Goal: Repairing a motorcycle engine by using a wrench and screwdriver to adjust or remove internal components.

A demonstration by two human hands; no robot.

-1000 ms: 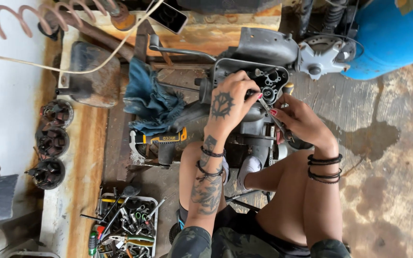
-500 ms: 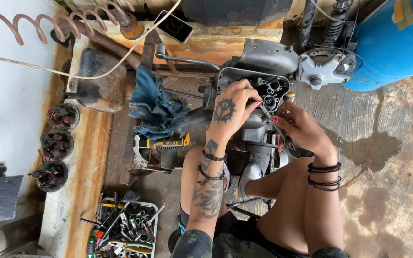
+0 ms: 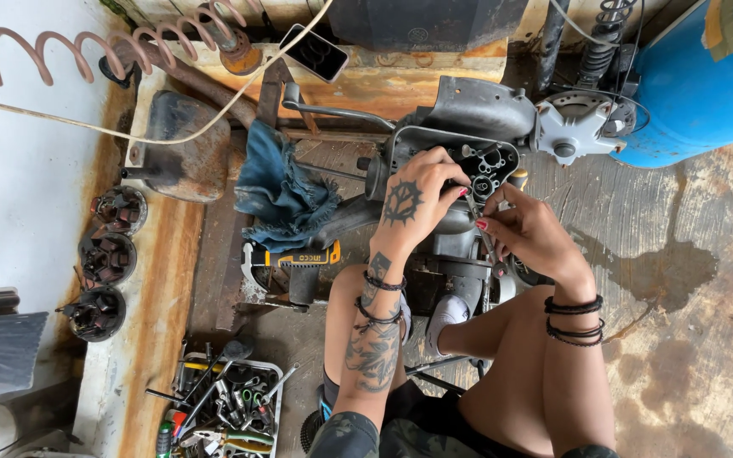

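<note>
A grey engine block (image 3: 477,119) lies on the concrete floor between my knees, its open black case (image 3: 489,165) facing up. My left hand (image 3: 413,203), tattooed on the back, rests on the rim of the case with its fingers curled against it. Just to its right, my right hand (image 3: 528,233) pinches a thin metal tool (image 3: 478,222) whose tip points into the case. The two hands almost touch. Whether the left fingers hold a small part is hidden.
A blue rag (image 3: 282,191) lies left of the engine, with a yellow power tool (image 3: 294,259) below it. A tray of hand tools (image 3: 222,407) sits at lower left. A blue barrel (image 3: 706,76) stands at upper right. Three round dark parts (image 3: 103,259) line the left ledge.
Both hands stay at the open engine case; the right hand has shifted the thin tool slightly. The view has drifted a little.
</note>
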